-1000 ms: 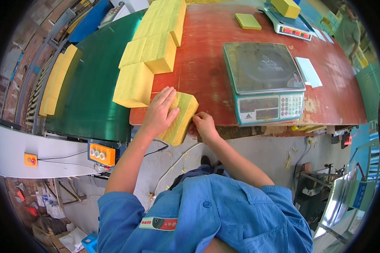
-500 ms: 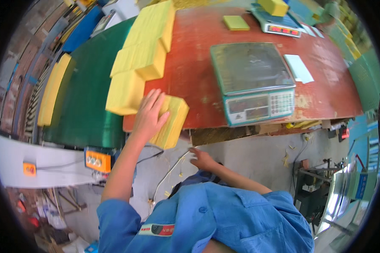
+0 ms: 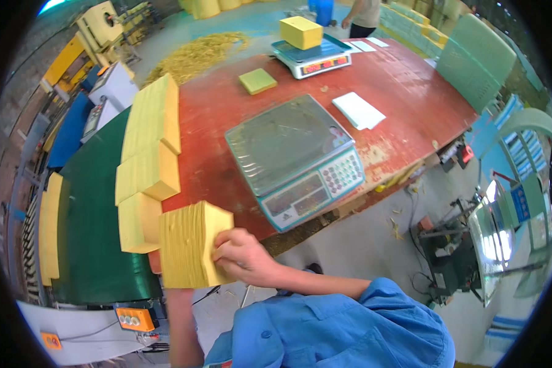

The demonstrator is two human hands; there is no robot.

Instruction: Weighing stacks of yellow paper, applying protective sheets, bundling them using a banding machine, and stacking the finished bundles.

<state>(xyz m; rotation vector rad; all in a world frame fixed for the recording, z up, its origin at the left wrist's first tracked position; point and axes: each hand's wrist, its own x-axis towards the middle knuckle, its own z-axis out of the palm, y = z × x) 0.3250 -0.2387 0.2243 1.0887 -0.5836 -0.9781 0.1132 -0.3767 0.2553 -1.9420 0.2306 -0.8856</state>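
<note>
A thick stack of yellow paper sheets [image 3: 184, 248] is held at the table's front left corner, its layered edges facing up. My right hand [image 3: 244, 256] is closed, with curled fingers against the stack's right side. From below, my left forearm [image 3: 184, 325] reaches up to the stack; the hand itself is hidden beneath or behind it. Just left of it stands the nearest block of yellow paper [image 3: 135, 224], in a row of similar blocks [image 3: 150, 119] along the table's left edge. A digital scale [image 3: 288, 150] with a bare platform sits to the right.
A second scale [image 3: 313, 61] bears a yellow block [image 3: 302, 32]. A thin yellow pad [image 3: 257, 81] and white papers [image 3: 358, 110] lie on the red table [image 3: 411, 92]. Left is a green conveyor belt [image 3: 98, 245] with an orange switch box [image 3: 135, 319]. Another person [image 3: 365, 15] stands far back.
The yellow stack has been lifted and turned, its layered edges now upward. My right hand has come up from the table's front onto it; my left hand has gone out of sight behind it.
</note>
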